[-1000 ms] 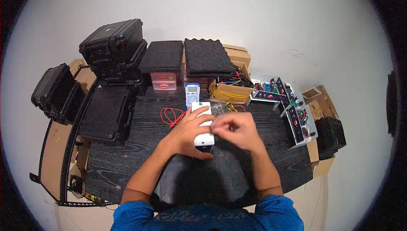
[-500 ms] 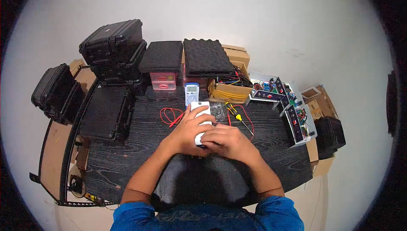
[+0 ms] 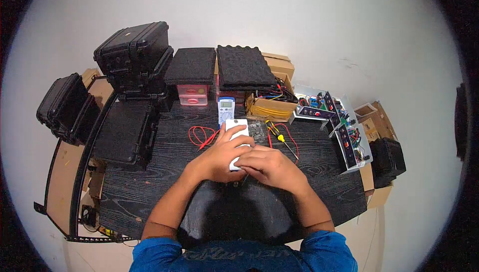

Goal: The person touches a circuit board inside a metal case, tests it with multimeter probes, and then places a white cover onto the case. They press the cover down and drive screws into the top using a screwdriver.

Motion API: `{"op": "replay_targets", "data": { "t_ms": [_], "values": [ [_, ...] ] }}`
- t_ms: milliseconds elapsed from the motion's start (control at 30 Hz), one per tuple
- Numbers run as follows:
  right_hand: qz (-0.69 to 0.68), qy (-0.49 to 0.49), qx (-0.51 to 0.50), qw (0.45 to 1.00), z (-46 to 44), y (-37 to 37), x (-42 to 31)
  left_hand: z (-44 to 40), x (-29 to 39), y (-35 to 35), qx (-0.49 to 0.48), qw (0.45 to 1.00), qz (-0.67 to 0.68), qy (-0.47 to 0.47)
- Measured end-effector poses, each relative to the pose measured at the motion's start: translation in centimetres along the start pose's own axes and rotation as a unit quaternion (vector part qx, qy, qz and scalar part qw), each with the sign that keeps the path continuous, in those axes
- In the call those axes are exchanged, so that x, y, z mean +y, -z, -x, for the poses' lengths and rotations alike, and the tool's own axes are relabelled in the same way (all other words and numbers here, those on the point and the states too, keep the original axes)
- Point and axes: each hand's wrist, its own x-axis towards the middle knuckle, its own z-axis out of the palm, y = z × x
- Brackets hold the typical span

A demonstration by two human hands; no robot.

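A slim white rectangular box [image 3: 242,124] with a dark round spot near its top end stands in the middle of the black table. My left hand [image 3: 222,155] is wrapped over it from the left, fingers lying across its face. At its lower right edge, my right hand [image 3: 267,164] has its fingers curled and pinched together; what they hold, if anything, is hidden. Just beyond the box is a blue-and-white multimeter [image 3: 226,107]. A red test lead [image 3: 198,138] loops to the left, and a yellow-black screwdriver [image 3: 282,139] lies to the right.
Black hard cases [image 3: 132,52] are stacked at the left. Dark foam sheets [image 3: 244,67] rest on small drawer boxes [image 3: 192,95] at the back. A cardboard box [image 3: 272,110] of cables and open electronics units [image 3: 344,145] stand to the right. A small clear bag [image 3: 258,131] lies near the screwdriver.
Both hands stay at the white box, with only a slight shift of the right fingers at its lower edge. Everything else looks the same.
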Motion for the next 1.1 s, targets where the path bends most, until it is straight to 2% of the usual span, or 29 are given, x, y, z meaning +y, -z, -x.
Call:
{"op": "replay_targets", "data": {
  "t_ms": [267, 367, 467, 567, 667, 833, 1100],
  "values": [
    [-0.007, -0.013, 0.005, 1.000, 0.3, -0.6, 0.3, 0.2, -0.2, -0.3, -0.005, 1.000, 0.019, 0.007],
    [-0.006, -0.008, 0.007, 1.000, 0.4, -0.8, 0.3, 0.2, -0.1, 0.2, -0.005, 1.000, -0.011, 0.008],
    [0.003, -0.018, -0.002, 1.000, 0.5, -0.6, 0.3, 0.1, -0.2, 1.2, 0.064, 0.997, 0.016, 0.049],
    [-0.008, -0.013, -0.012, 1.000, 0.3, -0.2, 0.0, 0.4, 0.5, 2.1, 0.043, 0.992, 0.015, 0.119],
    [-0.019, -0.016, -0.030, 0.999, 0.4, 0.0, 0.1, 0.5, 0.1, 1.9, 0.028, 0.990, 0.041, 0.135],
    [-0.008, -0.016, -0.028, 0.999, 0.2, -0.3, 0.4, 0.5, -0.2, 1.7, 0.035, 0.992, 0.026, 0.122],
    [-0.002, -0.079, -0.071, 0.994, -0.4, 0.0, 0.4, 0.5, 0.0, 1.9, 0.032, 0.992, 0.017, 0.121]
  ]
}}
